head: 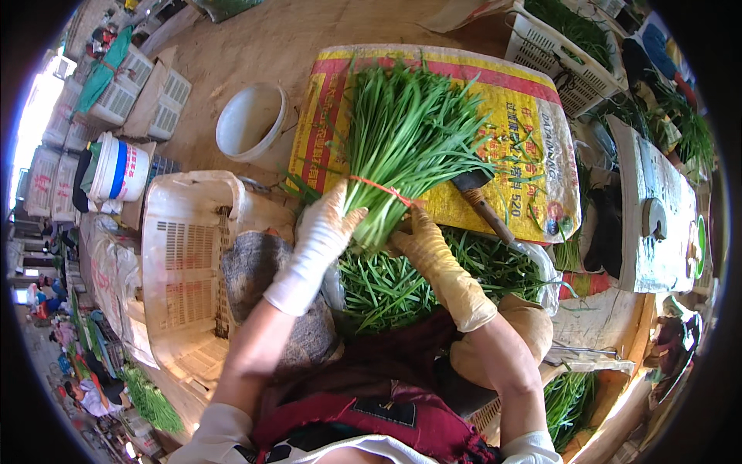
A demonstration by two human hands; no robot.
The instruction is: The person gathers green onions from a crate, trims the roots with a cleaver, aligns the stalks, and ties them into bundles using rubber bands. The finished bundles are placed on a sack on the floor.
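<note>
A large bunch of green garlic chives [400,133] lies over a yellow-and-red printed sack [522,174], its pale stem ends towards me. A red band [379,188] crosses the bunch near those ends. My left hand [330,226], in a whitish glove, grips the bunch's left side below the band. My right hand [414,235], in a yellowed glove, has its fingertips at the band's right end, against the stems; whether they pinch the band is unclear. Right of the bunch, a cleaver [487,206] with a wooden handle rests on the sack. Loose cut leaves [388,284] lie beneath my hands.
A white bucket [252,124] stands left of the sack, and a plastic crate [191,278] stands at my left. Another crate [565,58] with greens is at the upper right. A weighing scale platform [655,220] is at far right. Other people are at the left and upper right.
</note>
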